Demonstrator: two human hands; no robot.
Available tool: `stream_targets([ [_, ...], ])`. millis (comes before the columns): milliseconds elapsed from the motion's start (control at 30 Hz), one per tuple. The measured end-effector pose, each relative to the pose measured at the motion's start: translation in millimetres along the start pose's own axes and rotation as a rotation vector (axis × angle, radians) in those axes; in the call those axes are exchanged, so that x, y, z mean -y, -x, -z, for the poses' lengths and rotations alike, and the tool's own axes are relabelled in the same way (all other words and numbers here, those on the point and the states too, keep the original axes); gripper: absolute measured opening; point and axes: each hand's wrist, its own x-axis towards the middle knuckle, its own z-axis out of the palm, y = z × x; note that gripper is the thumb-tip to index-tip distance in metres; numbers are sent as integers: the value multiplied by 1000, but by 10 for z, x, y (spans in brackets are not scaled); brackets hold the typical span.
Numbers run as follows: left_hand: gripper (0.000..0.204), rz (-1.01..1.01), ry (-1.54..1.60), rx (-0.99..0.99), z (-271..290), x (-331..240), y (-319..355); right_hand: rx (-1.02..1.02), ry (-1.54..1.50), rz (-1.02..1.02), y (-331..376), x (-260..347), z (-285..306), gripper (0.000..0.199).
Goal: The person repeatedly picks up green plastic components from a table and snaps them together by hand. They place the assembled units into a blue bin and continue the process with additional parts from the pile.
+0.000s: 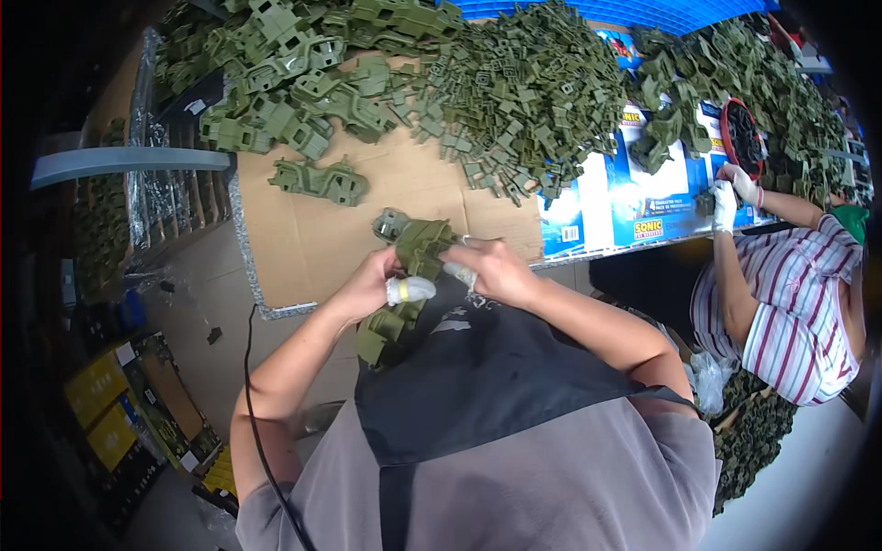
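- Left hand (367,286): curled around the olive-green plastic assembly (411,266), its taped thumb (408,290) pressed against the lower section.
- Olive-green plastic assembly: held above the near edge of the cardboard-covered table (303,248), between both hands, with its lower end hanging toward the dark apron (496,367).
- Handling judgement: moulded plastic, likely light and stiff; the linked sections may flex or separate at the joints. Grip the broad flat sections, not the thin tabs.
- Right hand (491,268): closed on the upper section of the assembly, fingers wrapped over it; exact fingertip contact cannot be told.
- Loose green parts (524,92): heaped across the far side of the table.
- A second person's gloved hand (724,204): works at the far right, well apart.
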Motion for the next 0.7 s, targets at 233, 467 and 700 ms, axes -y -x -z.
stream_targets([
  [233,48,-51,-68,-30,153,109,-100,-136,-451,74,-120,-212,-55,28],
  [467,48,14,650,-481,278,169,-225,-450,618,-349,-364,-1295,-362,24],
  [700,46,47,770,-468,211,351,-242,-182,-145,-192,-74,-250,196,29],
])
